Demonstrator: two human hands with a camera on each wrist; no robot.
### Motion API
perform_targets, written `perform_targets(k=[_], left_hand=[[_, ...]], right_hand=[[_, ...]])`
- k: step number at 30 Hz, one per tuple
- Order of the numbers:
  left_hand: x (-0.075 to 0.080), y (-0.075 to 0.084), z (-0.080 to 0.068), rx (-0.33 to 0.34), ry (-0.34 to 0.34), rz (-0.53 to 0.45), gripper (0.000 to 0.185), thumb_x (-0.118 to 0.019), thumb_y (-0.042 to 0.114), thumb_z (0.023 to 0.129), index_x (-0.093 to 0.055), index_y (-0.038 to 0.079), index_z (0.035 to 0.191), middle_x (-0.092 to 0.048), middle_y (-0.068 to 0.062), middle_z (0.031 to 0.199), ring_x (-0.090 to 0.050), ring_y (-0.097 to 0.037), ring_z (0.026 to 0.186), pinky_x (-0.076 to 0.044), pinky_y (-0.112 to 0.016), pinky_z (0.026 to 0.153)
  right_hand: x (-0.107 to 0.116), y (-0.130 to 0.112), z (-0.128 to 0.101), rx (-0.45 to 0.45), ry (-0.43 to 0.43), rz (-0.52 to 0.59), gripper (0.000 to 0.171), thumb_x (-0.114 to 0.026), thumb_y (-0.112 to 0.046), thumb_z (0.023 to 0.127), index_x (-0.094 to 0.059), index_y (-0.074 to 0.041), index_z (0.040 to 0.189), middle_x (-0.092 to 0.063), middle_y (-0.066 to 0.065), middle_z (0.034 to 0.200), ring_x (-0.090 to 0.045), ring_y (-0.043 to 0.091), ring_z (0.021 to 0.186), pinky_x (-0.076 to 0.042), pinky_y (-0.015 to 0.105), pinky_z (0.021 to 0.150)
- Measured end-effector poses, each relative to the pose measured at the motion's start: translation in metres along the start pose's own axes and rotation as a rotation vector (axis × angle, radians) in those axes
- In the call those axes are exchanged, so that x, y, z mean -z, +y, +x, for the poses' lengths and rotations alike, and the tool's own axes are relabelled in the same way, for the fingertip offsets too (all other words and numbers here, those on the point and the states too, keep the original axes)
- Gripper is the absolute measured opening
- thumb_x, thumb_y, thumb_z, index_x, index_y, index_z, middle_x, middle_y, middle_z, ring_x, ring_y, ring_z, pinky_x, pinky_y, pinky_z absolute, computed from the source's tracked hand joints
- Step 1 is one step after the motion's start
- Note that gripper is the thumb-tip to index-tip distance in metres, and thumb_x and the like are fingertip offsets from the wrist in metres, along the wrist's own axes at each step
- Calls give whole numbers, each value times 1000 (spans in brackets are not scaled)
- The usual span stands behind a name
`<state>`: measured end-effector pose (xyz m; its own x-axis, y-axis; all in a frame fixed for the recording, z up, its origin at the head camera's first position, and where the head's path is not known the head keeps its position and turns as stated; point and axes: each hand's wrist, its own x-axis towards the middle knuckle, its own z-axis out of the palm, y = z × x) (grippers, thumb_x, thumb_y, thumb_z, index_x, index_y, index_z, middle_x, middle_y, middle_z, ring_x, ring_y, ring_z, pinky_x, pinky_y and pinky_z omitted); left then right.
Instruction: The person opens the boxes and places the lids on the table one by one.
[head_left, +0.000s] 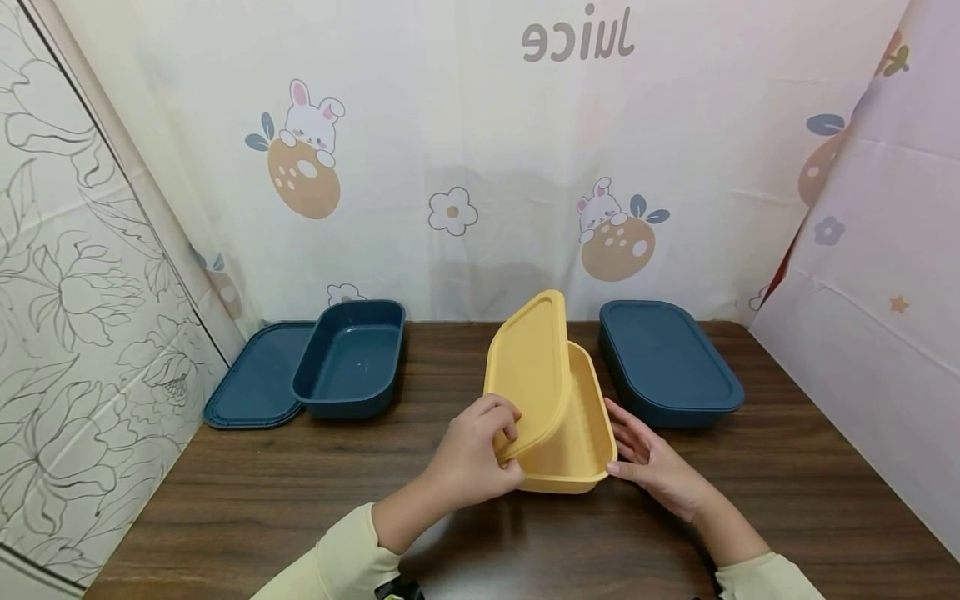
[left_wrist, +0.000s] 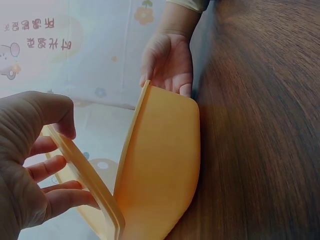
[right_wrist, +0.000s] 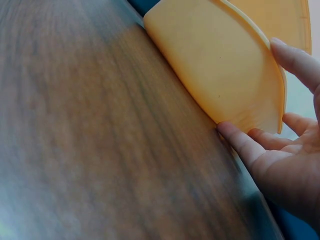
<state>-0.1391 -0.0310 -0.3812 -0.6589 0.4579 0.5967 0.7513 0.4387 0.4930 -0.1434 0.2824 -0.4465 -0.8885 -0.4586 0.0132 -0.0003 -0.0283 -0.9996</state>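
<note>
The yellow, round-cornered plastic box (head_left: 558,484) sits on the dark brown wood-grain table (head_left: 345,475), between the two dark blue boxes. The matching flat yellow plastic lid (head_left: 528,367) is tilted up over its left side. The left hand (head_left: 480,454) pinches the lid's near end between thumb and fingers. The right hand (head_left: 660,471) is fairly wide, its thumb at the box's rim and its fingers spread against the outer wall near the corner.

Both yellow pieces look light and not fragile; the thin lid probably flexes a little, while the box seems stiffer, its smooth walls perhaps slightly slippery. The lid's edge and the box's rimmed corner look like the best holds.

Counted, there are three boxes and three lids: one yellow pair, one uncovered dark blue rectangular plastic box (head_left: 345,410) with a dark blue flat plastic lid (head_left: 258,375) at its left, and one dark blue lidded plastic box (head_left: 678,417). Whether that loose blue lid runs slightly beneath its neighbour, I cannot tell.
</note>
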Motion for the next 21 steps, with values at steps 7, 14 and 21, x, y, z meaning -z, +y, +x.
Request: perform_targets(k=[7, 14, 21], left_hand=[[-1, -3, -2, 12, 52, -67, 31, -71, 1, 56, -53, 12, 79, -61, -1, 103, -58, -13, 90, -46, -17, 63], [0, -6, -4, 35, 94, -163, 30, -71, -2, 57, -54, 9, 80, -61, -3, 103, -58, -14, 93, -52, -28, 62], [0, -10, -6, 84, 119, -230, 30, -71, -3, 60, -53, 10, 80, -60, -2, 105, -57, -16, 93, -55, -32, 62]], right_hand=[[0, 0, 0, 5, -10, 7, 87, -58, 3, 94, -3, -15, 158, -4, 31, 157, -40, 0, 129, -44, 25, 98], [0, 0, 0, 3, -13, 11, 86, -58, 4, 94, -3, -15, 158, -4, 31, 157, -40, 0, 129, -44, 26, 98], [1, 1, 1, 14, -23, 18, 86, -57, 5, 94, -3, -15, 158, -2, 32, 156, -40, 1, 130, -44, 27, 99]])
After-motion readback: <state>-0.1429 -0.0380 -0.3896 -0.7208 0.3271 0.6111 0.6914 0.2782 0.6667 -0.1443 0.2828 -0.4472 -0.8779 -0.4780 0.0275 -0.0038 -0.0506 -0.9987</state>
